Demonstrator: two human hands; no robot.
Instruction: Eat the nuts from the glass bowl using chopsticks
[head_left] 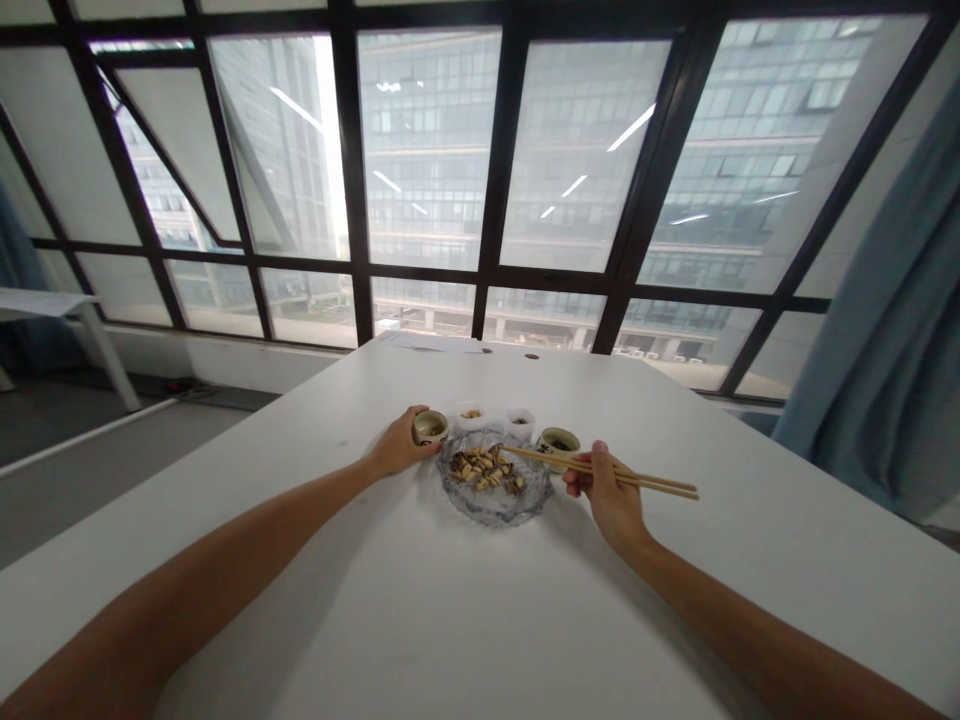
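Note:
My left hand (pixel 403 442) is wrapped round a small ceramic cup (pixel 430 428) at the left edge of a clear glass plate (pixel 495 512). Pieces of food, pale and dark-striped like seeds or nuts (pixel 484 470), lie heaped on that plate. In my right hand (pixel 611 500) is a pair of chopsticks (pixel 652 482), their tips over the far side of the heap. Just beyond the right fingers stands a second ceramic cup (pixel 559 441) with something dark inside. Two small white tubs, one with yellowish bits (pixel 471 416) and one with dark bits (pixel 520 424), stand behind the plate.
All this stands on a large white table (pixel 420 620). Papers (pixel 431 342) and a small brown disc (pixel 532 357) lie near its far edge. Windows run behind it, with a blue curtain (pixel 885 330) at the right and another table (pixel 45 303) at the left.

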